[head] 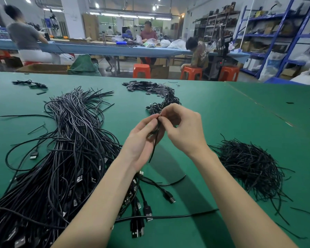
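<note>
Above the middle of the green table (222, 122), my left hand (141, 140) and my right hand (184, 127) meet at the fingertips. Both pinch the top of a thin black cable (154, 145), whose loose end hangs down past my left palm. A big heap of black USB cables (68, 149) lies to the left, with plugs toward me. A pile of short black ties (249, 163) lies to the right. Just beyond my hands sits a small heap of coiled cables (164, 102).
Small flat black pieces (147, 86) are scattered at the table's far side. Loose cables with plugs (168, 194) lie near my forearms. Past the table's far edge are orange stools (141, 70), other seated workers at a long bench (97, 47), and blue shelving (276, 36) at the right.
</note>
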Demonstrator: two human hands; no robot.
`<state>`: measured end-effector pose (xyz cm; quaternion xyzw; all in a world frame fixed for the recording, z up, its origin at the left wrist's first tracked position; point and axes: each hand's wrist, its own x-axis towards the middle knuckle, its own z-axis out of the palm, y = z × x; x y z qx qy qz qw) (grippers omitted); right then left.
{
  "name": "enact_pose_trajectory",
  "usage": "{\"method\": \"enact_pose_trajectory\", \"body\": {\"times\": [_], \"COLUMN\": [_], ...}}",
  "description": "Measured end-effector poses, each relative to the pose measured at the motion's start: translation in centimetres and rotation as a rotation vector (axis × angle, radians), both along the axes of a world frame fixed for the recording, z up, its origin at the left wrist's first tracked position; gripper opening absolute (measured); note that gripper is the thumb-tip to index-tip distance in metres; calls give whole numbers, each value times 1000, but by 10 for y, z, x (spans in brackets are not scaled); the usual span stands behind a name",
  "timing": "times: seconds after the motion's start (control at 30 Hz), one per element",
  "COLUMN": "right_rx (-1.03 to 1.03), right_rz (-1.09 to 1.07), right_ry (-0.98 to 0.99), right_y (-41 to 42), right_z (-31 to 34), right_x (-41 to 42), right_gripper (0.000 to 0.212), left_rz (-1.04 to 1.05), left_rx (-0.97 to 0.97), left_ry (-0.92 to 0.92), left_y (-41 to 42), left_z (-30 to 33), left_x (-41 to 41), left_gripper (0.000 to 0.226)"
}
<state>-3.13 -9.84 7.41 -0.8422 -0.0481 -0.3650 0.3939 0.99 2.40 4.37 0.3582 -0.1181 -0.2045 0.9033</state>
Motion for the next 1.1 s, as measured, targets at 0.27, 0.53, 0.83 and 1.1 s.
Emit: {"method": "enact_pose_trajectory", "body": {"times": [0.27,0.53,0.83,1.1], "right_rx": [594,1744,-182,-58], "right_rz": [95,584,103,47], "right_ry": [197,723,44,-2], "right_y": [5,-15,-30,-21], "right_z": [1,4,-10,-9], "right_x": [-3,-12,-16,-12], "right_gripper": [12,15,22,6], "left_rz": [-34,80,2,-37], "left_rx": [-16,176,143,122], "left_ry": [67,-267,-37,-81], "left_y": [3,3,6,8], "left_z": [-1,-6,-5,-6], "left_x": [3,0,1,1], "left_gripper": [30,34,33,32]}}
